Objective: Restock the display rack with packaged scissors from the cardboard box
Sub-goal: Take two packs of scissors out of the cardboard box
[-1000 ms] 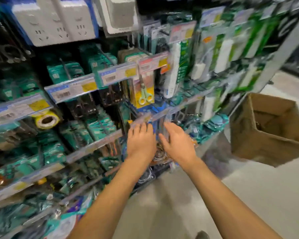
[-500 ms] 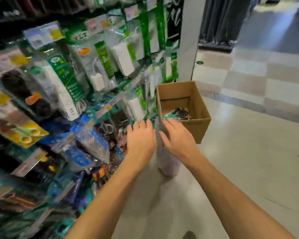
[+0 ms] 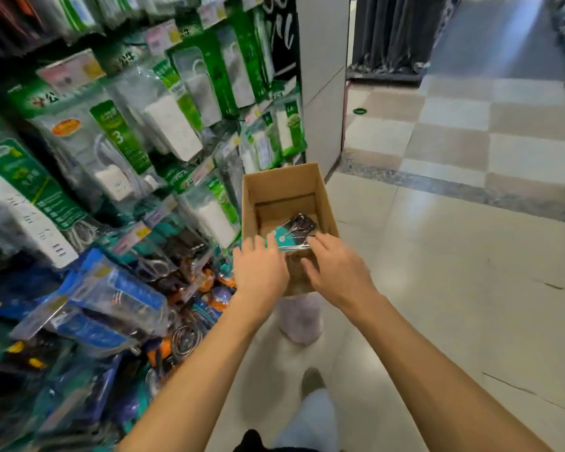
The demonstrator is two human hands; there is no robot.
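Nearest the camera, two bare forearms are reaching forward and meeting over the near edge of the cardboard box (image 3: 282,190). The left hand (image 3: 261,272) is lying palm down with its fingers straight and close together, their tips reaching the teal edge of a scissors package (image 3: 289,234); whether they are actually touching it cannot be told. The right hand (image 3: 338,272) is sitting just beside it, fingers loosely spread and slightly bent, with the fingertips (image 3: 313,243) resting at the package's near right corner; no clear pinch is showing, so both hands are looking released rather than clenched. Just beyond the fingertips, the package is lying inside the open box, tilted, its teal card toward the left hand and its dark part with the scissors toward the box's far wall. Directly below the hands, a pale rounded support (image 3: 302,318) is showing under the box, blurred. Further below the wrists, a shoe (image 3: 311,383) and a light trouser leg are standing on the glossy floor (image 3: 454,288). To the left of the left hand, the display rack (image 3: 128,190) is hanging full of blurred packets, blue ones low and green-and-white ones higher. Beyond the box, a pale pillar (image 3: 322,76) is rising, and to the right of the right hand a checkered tile area (image 3: 470,132) is stretching away.
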